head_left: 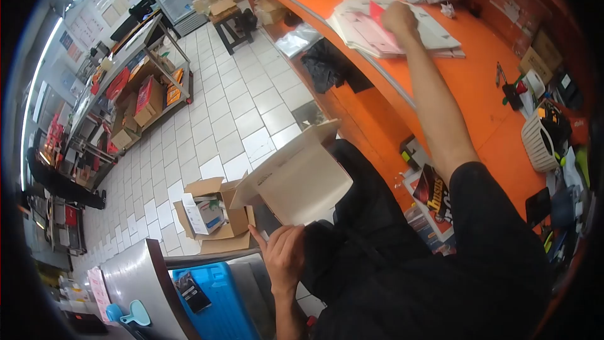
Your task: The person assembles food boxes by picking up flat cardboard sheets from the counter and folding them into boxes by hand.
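Fingers of the right hand (401, 20) curl down at the flat cardboard stack (437, 33) on the orange tabletop (497, 129); the left hand (286, 255), one finger extended, is nearer the open carton (305, 186) just beyond it. Neither hand's hold shows clearly.

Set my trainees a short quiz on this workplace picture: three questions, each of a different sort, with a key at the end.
1. True or false: the right hand is at the stack of flat white cardboard sheets on the orange counter.
2. Multiple choice: what colour is the slatted plastic basket near the picture's right edge?
A) red
B) off-white
C) blue
3. Short answer: which of the person's two hands is nearer to the open, pale cardboard carton?

Key:
1. True.
2. B.
3. The left hand.
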`<control>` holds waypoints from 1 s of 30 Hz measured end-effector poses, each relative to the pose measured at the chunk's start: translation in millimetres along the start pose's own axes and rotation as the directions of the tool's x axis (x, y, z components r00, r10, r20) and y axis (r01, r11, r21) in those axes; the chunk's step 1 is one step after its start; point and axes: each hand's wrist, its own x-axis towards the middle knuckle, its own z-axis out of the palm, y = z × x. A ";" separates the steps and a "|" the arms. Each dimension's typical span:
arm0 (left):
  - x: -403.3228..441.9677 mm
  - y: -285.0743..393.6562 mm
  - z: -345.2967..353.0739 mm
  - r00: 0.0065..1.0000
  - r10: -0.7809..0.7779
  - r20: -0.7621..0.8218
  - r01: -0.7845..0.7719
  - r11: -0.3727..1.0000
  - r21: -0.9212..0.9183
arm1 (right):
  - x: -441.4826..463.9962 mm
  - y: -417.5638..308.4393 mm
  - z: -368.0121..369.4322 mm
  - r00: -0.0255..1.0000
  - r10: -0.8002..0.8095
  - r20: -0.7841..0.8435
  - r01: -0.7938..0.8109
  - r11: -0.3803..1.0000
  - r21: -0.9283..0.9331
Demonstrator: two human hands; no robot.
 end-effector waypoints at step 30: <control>34.3 10.0 -35.4 0.860 -0.294 -0.418 -0.025 0.793 -0.608 | -139.0 -113.4 -82.8 0.339 -0.184 -0.923 0.799 0.574 0.179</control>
